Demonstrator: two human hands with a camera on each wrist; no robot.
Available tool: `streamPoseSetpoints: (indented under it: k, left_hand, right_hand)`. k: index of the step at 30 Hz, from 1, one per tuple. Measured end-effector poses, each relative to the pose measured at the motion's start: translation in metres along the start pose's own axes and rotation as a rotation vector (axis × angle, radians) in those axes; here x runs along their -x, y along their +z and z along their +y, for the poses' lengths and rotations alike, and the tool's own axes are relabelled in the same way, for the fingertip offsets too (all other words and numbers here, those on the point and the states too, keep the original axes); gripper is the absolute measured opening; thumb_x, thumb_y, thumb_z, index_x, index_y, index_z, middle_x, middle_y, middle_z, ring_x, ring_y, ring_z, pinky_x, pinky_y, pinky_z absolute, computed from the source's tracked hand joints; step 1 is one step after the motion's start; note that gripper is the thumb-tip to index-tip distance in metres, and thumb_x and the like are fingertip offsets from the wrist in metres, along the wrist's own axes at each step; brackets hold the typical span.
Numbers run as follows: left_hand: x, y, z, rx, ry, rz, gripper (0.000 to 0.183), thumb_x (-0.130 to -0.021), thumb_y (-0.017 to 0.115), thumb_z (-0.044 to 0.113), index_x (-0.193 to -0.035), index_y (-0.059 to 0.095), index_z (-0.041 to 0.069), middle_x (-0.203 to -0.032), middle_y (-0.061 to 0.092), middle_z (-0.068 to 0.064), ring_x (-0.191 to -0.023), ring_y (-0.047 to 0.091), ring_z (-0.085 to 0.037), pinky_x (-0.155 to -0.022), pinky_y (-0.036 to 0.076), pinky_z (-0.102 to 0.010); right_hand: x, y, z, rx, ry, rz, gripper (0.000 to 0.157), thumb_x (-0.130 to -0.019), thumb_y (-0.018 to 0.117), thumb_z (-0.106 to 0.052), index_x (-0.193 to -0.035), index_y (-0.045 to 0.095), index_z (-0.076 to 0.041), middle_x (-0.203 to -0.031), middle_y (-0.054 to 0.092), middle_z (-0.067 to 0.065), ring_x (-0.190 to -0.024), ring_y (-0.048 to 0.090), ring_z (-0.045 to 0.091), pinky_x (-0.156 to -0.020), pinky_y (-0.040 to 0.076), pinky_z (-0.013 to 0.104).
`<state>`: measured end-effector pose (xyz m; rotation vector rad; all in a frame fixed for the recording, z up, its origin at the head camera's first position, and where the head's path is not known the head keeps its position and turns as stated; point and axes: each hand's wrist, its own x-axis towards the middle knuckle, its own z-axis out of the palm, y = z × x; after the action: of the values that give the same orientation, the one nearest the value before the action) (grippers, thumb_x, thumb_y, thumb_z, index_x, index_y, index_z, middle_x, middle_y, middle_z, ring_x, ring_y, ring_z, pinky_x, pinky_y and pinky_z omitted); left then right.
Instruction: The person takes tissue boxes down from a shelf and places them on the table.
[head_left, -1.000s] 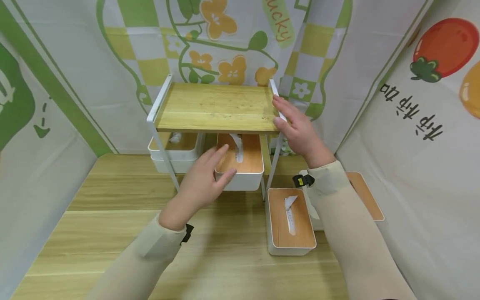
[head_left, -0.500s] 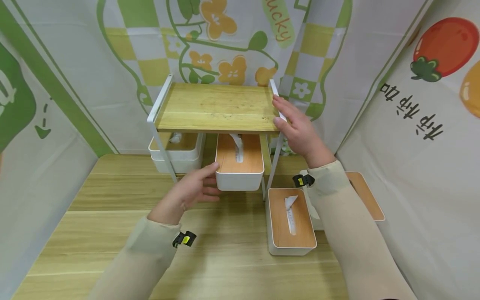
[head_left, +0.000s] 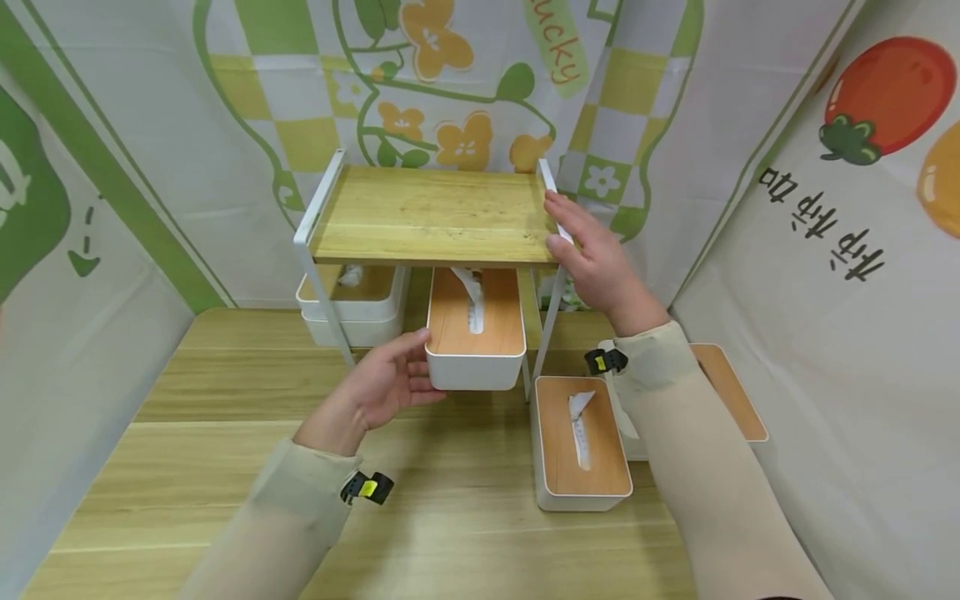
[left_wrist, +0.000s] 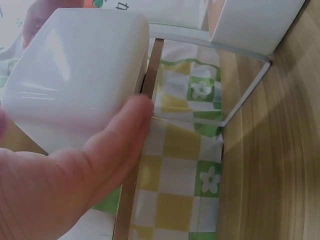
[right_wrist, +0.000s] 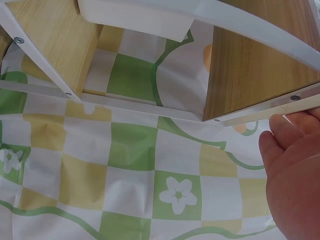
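Observation:
A white tissue box (head_left: 498,308) with a wood-look lid and a tissue poking from its slot juts forward from under the top board of a small two-tier shelf (head_left: 442,208). My left hand (head_left: 386,379) holds its left side, thumb at the lid's edge and fingers reaching below. In the left wrist view, the fingers lie along the white underside of the box (left_wrist: 90,65). My right hand (head_left: 600,267) rests on the shelf's white right-hand rail, fingers fairly straight; the right wrist view has its fingertips (right_wrist: 287,131) at the frame's edge.
Behind the shelf's left leg stands a white box with a wooden lid (head_left: 367,292), on another white piece. One more tissue box (head_left: 558,442) sits on the table (head_left: 225,500) at front right. A wood-topped box (head_left: 735,392) is partly hidden by the right sleeve.
My left hand has gone from above the tissue box's lid to its left side, fingers low. The box has since slid slightly toward me and left. The right hand stays put.

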<state>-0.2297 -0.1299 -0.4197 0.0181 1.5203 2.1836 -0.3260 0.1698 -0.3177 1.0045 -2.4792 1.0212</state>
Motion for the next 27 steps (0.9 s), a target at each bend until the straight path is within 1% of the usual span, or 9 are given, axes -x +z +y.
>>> streamPoseSetpoints:
  k: [4,7,10,15,18,21,24,27]
  left_hand:
    - [-0.0060,0.0012,0.0015,0.013,-0.005,0.015,0.068,-0.103,0.046,0.042,-0.146,0.033,-0.009,-0.115,0.061,-0.017,-0.100,0.062,-0.027,-0.091,0.049,-0.043]
    - [-0.0079,0.0018,0.0017,0.012,-0.014,0.030,0.064,-0.104,0.047,0.039,-0.144,0.035,-0.009,-0.109,0.064,-0.015,-0.094,0.064,-0.026,-0.086,0.051,-0.040]
    - [-0.0059,0.0023,0.0018,-0.007,-0.025,0.043,0.062,-0.103,0.048,0.036,-0.143,0.035,-0.010,-0.105,0.066,-0.015,-0.090,0.065,-0.026,-0.083,0.053,-0.040]
    - [-0.0041,0.0039,0.0025,-0.020,-0.036,0.061,0.066,-0.102,0.050,0.038,-0.146,0.032,-0.007,-0.108,0.065,-0.016,-0.092,0.065,-0.026,-0.084,0.053,-0.044]
    - [-0.0054,0.0049,0.0029,-0.012,-0.029,0.071,0.067,-0.101,0.051,0.040,-0.145,0.035,-0.008,-0.105,0.067,-0.014,-0.090,0.066,-0.024,-0.084,0.053,-0.042]
    - [-0.0060,0.0050,0.0028,-0.002,-0.024,0.081,0.067,-0.101,0.054,0.039,-0.144,0.036,-0.009,-0.099,0.069,-0.013,-0.087,0.066,-0.024,-0.082,0.053,-0.040]
    - [-0.0049,0.0041,0.0024,-0.008,-0.024,0.074,0.064,-0.101,0.053,0.037,-0.143,0.036,-0.009,-0.097,0.069,-0.013,-0.086,0.067,-0.024,-0.081,0.054,-0.040]
    - [-0.0042,0.0029,0.0025,-0.012,-0.024,0.057,0.061,-0.102,0.051,0.039,-0.138,0.041,-0.009,-0.096,0.070,-0.012,-0.084,0.067,-0.024,-0.079,0.055,-0.040]
  right_hand:
    - [0.0005,-0.0009,0.0006,0.007,0.001,0.001,0.064,-0.102,0.039,-0.039,-0.152,0.037,0.001,-0.161,0.027,0.004,-0.146,0.021,0.019,-0.118,0.015,0.039]
    - [0.0006,-0.0013,0.0005,0.013,0.009,-0.004,0.063,-0.102,0.039,-0.038,-0.152,0.036,0.001,-0.162,0.026,0.005,-0.147,0.021,0.020,-0.118,0.015,0.039]
    - [0.0004,-0.0016,-0.0006,0.022,0.013,-0.011,0.063,-0.102,0.039,-0.038,-0.152,0.036,0.001,-0.162,0.026,0.004,-0.147,0.020,0.020,-0.118,0.014,0.039]
    - [0.0000,-0.0024,-0.0018,0.025,0.011,-0.004,0.063,-0.102,0.038,-0.038,-0.152,0.036,0.001,-0.162,0.026,0.005,-0.147,0.021,0.020,-0.118,0.015,0.040]
    - [-0.0001,-0.0029,-0.0014,0.027,0.017,-0.002,0.063,-0.102,0.038,-0.038,-0.152,0.036,0.001,-0.162,0.026,0.005,-0.147,0.021,0.020,-0.118,0.015,0.040]
    - [0.0001,-0.0030,-0.0021,0.030,0.024,-0.009,0.063,-0.102,0.038,-0.038,-0.152,0.036,0.001,-0.162,0.026,0.005,-0.147,0.020,0.020,-0.118,0.014,0.040]
    - [0.0001,-0.0024,-0.0023,0.029,0.024,-0.013,0.063,-0.102,0.039,-0.037,-0.152,0.036,0.001,-0.162,0.026,0.005,-0.147,0.021,0.021,-0.118,0.014,0.040]
    - [-0.0001,-0.0017,-0.0015,0.030,0.015,-0.007,0.063,-0.102,0.038,-0.037,-0.152,0.036,0.002,-0.161,0.027,0.006,-0.147,0.021,0.021,-0.118,0.015,0.040]
